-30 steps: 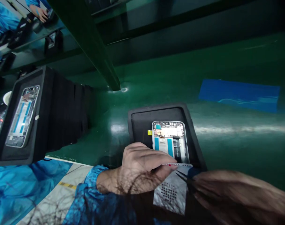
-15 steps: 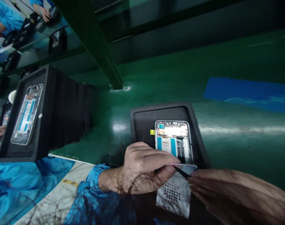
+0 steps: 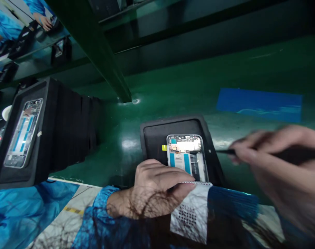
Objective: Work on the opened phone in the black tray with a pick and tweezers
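Observation:
My left hand (image 3: 157,186) pinches the top edge of a white sheet (image 3: 190,221) marked with rows of small dark dots, which hangs down below the fingers. My right hand (image 3: 266,155), blurred by motion, is closed around black tweezers (image 3: 226,151) that point left over the right side of a black foam tray (image 3: 153,141). A tiny pale speck shows near their tip; I cannot tell whether they grip it. Inside the tray lies an opened phone (image 3: 187,146) with its circuit board and blue strips exposed. A yellow tab sticks out at its left edge. My left hand covers its lower part.
At the left stands a stack of black foam trays (image 3: 69,128), the top one bearing another opened phone (image 3: 24,133). A blue sheet (image 3: 261,105) lies on the green table (image 3: 116,145). A green post (image 3: 105,58) rises behind. Co-workers in blue sleeves are at the left.
My right hand has drawn the tweezers away from the white sheet, up and to the right, to beside the tray. My left hand keeps its pinch on the sheet. The view has shifted slightly.

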`<state>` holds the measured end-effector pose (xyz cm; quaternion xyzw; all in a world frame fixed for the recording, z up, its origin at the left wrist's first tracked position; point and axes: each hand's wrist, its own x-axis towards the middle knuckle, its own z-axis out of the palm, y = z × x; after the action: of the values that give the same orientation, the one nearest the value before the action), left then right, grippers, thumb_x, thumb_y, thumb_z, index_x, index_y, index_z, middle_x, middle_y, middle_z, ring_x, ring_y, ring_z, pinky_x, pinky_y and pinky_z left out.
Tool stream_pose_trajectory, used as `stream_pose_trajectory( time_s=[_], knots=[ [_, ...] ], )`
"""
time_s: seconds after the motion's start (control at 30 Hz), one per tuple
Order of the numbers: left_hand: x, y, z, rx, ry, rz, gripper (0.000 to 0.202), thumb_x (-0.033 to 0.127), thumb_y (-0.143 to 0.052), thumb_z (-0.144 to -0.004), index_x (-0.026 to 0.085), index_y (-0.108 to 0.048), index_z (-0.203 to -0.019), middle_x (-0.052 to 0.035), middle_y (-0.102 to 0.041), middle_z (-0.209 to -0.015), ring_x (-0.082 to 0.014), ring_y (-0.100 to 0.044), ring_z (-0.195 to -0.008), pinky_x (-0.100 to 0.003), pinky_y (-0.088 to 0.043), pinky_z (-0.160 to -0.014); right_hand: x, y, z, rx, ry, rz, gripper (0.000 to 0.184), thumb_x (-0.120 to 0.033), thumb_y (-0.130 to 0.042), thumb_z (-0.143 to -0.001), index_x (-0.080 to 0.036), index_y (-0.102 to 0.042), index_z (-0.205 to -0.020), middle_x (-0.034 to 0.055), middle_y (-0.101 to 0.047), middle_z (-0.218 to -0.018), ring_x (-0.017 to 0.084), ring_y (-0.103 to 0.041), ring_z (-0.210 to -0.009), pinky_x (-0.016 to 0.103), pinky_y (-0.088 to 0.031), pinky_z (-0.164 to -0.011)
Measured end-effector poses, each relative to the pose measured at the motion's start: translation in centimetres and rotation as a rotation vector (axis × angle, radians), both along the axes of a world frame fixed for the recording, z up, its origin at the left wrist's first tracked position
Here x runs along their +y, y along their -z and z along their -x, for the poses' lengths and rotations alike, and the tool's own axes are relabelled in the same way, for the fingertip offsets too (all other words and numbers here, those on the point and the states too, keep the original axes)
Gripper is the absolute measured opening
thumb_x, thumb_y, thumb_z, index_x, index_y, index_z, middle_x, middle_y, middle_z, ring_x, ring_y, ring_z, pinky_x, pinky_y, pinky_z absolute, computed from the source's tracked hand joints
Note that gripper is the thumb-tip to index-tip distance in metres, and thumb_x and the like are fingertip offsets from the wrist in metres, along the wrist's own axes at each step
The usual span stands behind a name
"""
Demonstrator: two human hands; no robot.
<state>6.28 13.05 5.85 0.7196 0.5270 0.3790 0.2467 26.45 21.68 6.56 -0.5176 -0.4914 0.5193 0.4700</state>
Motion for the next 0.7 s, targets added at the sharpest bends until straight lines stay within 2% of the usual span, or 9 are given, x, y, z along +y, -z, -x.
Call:
stream_pose_trajectory(
  time_s=[0.1,0.17,0.33,0.5,0.7],
  knots=[
    [0.0,0.2,0.0,-0.032,-0.003,-0.009,0.003,0.023,-0.074,-0.09,0.022,-0.073,-0.093,0.004,-0.087,-0.085,-0.0125,-0.082,-0.07,-0.028,-0.056,-0.061,2.6,0.8,1.3,0.056,-0.015,0.057,0.029,-0.026,-0.093,-0.059,-0.027,-0.064,-0.06,-0.0028,-0.068,-0.061,0.016,-0.063,-0.052,0.032,-0.05,-0.054],
    [0.0,0.4,-0.1,-0.047,-0.006,-0.011,0.004,0.022,-0.075,-0.089,0.022,-0.072,-0.092,0.0041,-0.087,-0.085,-0.012,-0.082,-0.07,-0.029,-0.055,-0.06,3.5,1.6,1.7,0.055,-0.027,0.071,0.03,-0.027,-0.093,-0.059,-0.025,-0.064,-0.059,-0.0025,-0.068,-0.059,0.015,-0.062,-0.051,0.031,-0.049,-0.053],
    [-0.1,0.6,-0.3,-0.064,-0.02,-0.01,0.006,0.022,-0.076,-0.087,0.022,-0.072,-0.092,0.0044,-0.087,-0.084,-0.0113,-0.082,-0.07,-0.029,-0.053,-0.06,3.3,2.7,1.5,0.029,-0.034,0.052,0.028,-0.025,-0.091,-0.061,-0.025,-0.063,-0.061,-0.0039,-0.07,-0.061,0.014,-0.064,-0.052,0.029,-0.05,-0.053],
    [-0.2,0.5,-0.3,-0.064,-0.03,-0.002,0.01,0.02,-0.076,-0.086,0.022,-0.071,-0.094,0.005,-0.087,-0.085,-0.0113,-0.082,-0.07,-0.029,-0.053,-0.059,3.1,2.8,1.4,-0.043,-0.041,0.033,0.029,-0.022,-0.093,-0.063,-0.024,-0.063,-0.064,-0.0047,-0.072,-0.064,0.013,-0.066,-0.057,0.027,-0.052,-0.056],
    [-0.1,0.7,-0.3,-0.058,-0.03,-0.012,0.01,0.021,-0.077,-0.086,0.023,-0.071,-0.094,0.0059,-0.087,-0.085,-0.0108,-0.081,-0.07,-0.03,-0.054,-0.059,3.1,3.1,1.1,-0.083,-0.048,-0.003,0.025,-0.02,-0.087,-0.067,-0.026,-0.063,-0.064,-0.0051,-0.071,-0.063,0.015,-0.067,-0.057,0.03,-0.052,-0.055]
  ],
)
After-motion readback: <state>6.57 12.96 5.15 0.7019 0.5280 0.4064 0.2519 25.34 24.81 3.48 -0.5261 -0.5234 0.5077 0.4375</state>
